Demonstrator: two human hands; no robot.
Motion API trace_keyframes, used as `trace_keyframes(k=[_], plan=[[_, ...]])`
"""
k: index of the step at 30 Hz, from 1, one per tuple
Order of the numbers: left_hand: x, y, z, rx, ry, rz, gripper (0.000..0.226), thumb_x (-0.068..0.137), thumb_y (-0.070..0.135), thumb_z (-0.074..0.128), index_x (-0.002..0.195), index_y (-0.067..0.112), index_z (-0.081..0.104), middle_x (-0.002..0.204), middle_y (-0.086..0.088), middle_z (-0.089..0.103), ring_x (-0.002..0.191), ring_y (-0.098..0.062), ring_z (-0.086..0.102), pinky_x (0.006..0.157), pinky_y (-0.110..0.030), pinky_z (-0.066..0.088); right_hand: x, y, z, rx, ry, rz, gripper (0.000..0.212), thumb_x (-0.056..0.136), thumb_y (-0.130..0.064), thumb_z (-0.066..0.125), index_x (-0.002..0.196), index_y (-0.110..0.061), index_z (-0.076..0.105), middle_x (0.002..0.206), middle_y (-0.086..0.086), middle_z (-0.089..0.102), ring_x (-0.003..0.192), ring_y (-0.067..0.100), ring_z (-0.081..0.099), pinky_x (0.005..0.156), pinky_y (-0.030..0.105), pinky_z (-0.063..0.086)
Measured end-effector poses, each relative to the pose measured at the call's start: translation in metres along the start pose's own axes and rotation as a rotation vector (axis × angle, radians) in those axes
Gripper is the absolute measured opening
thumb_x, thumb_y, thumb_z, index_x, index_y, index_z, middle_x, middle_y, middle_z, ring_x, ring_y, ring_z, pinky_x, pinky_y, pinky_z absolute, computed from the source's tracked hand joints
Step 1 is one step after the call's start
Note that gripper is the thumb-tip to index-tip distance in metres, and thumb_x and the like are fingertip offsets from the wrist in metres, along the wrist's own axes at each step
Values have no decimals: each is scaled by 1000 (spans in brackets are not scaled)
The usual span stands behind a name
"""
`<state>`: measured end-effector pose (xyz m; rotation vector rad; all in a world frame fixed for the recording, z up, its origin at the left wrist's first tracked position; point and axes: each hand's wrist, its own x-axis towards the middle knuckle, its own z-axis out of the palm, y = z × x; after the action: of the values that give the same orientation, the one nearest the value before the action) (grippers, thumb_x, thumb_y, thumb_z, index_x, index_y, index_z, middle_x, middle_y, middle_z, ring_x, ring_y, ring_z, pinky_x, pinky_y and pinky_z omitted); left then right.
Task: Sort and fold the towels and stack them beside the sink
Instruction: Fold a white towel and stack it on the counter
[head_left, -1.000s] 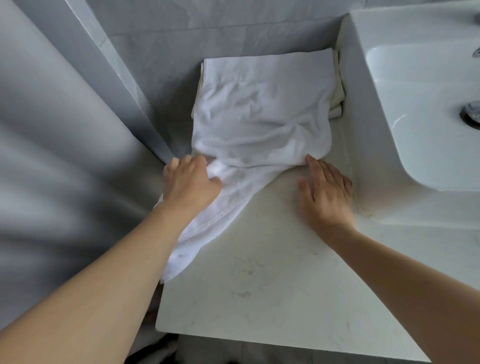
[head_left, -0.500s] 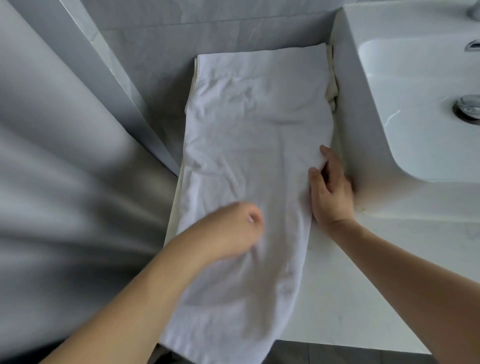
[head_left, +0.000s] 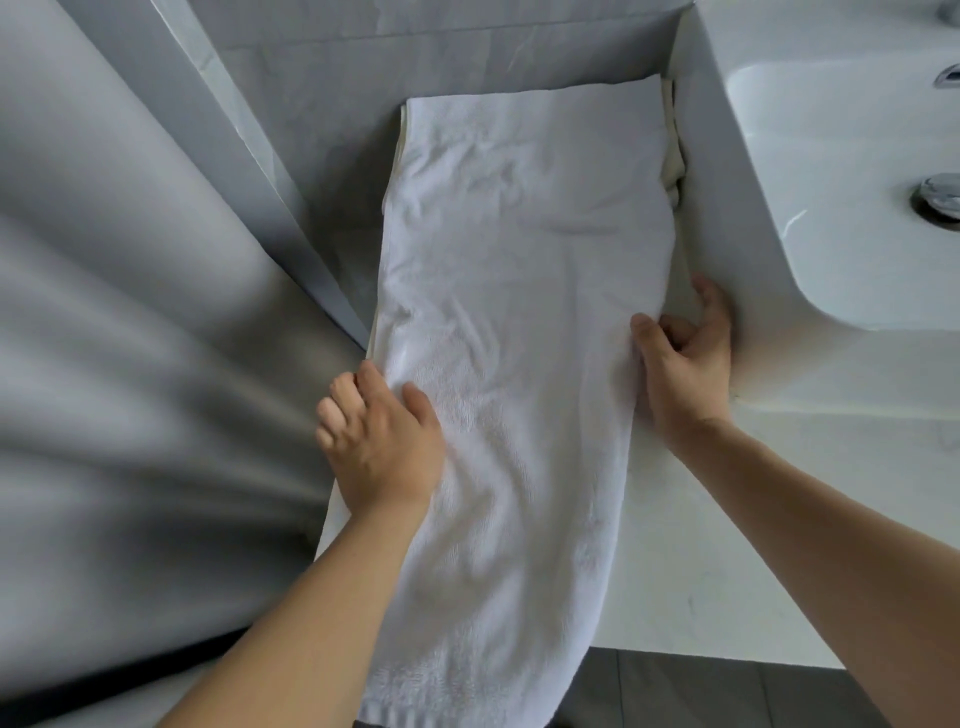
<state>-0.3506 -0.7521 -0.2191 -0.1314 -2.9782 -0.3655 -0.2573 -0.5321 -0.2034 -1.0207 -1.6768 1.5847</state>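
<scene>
Since prev. frame: left hand (head_left: 382, 441) has shifted from mid-cloth to the towel's left edge; right hand (head_left: 685, 358) stays at the right edge, now w/ fingers curled in.

Head view, single entry:
- White towel (head_left: 519, 322): laid lengthwise as a long strip on the worktop (head_left: 691, 571), far end at the back edge, against the wall; near end hangs over the front edge. Lies over a folded cream towel (head_left: 672, 156), which peeks out at back-right, touching the sink (head_left: 779, 260) wall.
- Left hand: on left long edge, approx. mid-length; thumb on top of cloth, fingers curled over the edge, appears to grip it.
- Right hand: at right long edge, beside sink wall; thumb on cloth, fingers bent round the edge, pinching it.
- Grey curtain (head_left: 130, 338): left of worktop.

Step in hand (judgement): squaring the strip before the cross-fold. To do well: pull both long edges taut and parallel, smooth wrinkles, then bring the overhanging end up to the far end, corners matched, so it sits flush on the stack below.
</scene>
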Motion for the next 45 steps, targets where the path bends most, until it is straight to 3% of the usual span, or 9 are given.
trace_keyframes(k=[7,13,19,22,28,35,37,41,45], plan=[[14,-1,1,-24,-249,-24,63,100,52,20,158,32,8,144,-14,38,126,-35,39,106,-48,30,-38,-18,-13,573,-386,697,20,92,-16,54,104,-6,67,91,8,72,80,24,70,82,40,58],[13,0,1,-34,-285,3,67,100,53,19,158,25,1,149,-13,33,130,-34,37,106,-49,31,-37,-30,-20,473,-515,675,27,90,-16,55,113,-8,67,108,11,72,96,26,70,88,40,54],[14,19,-5,84,-136,254,60,101,34,28,157,14,15,161,-5,12,149,-26,8,121,-54,-2,-41,-31,-30,495,-511,674,37,93,-16,44,124,-6,61,118,15,69,109,30,67,89,41,52],[0,40,-2,-32,-341,427,57,103,43,23,157,31,13,166,-2,2,152,-23,-2,121,-54,-2,-39,-31,-31,437,-454,678,36,95,-18,45,125,-5,61,116,14,70,106,27,68,86,39,54],[-14,34,12,82,-329,422,67,96,60,12,157,39,-3,167,4,-9,152,-20,-14,120,-55,-10,-32,-31,-44,-107,-400,607,33,84,-29,64,113,-12,66,99,6,73,86,23,69,83,33,54],[-14,34,13,96,-326,395,66,96,60,17,157,41,0,167,7,-6,152,-19,-11,120,-54,-9,-38,-59,-99,-397,-869,747,51,68,-38,75,105,-3,71,97,11,68,81,35,61,81,39,50],[-13,36,12,97,-325,391,66,96,59,17,157,41,1,167,6,-5,153,-19,-10,121,-54,-8,-48,-61,-108,-395,-1028,737,49,70,-32,70,111,-5,71,109,9,73,101,30,67,95,36,50],[-15,38,12,109,-316,396,66,96,59,15,157,40,0,167,6,-5,153,-19,-9,121,-53,-7,-72,-56,-113,-210,-1079,766,40,80,-14,65,119,-4,64,118,5,71,112,18,66,100,27,48],[-13,37,13,112,-323,381,66,95,59,15,157,40,1,167,6,-5,153,-19,-9,121,-53,-8,-77,-55,-126,-236,-1022,857,29,96,-13,56,122,-1,60,116,20,69,107,39,65,97,47,52]])
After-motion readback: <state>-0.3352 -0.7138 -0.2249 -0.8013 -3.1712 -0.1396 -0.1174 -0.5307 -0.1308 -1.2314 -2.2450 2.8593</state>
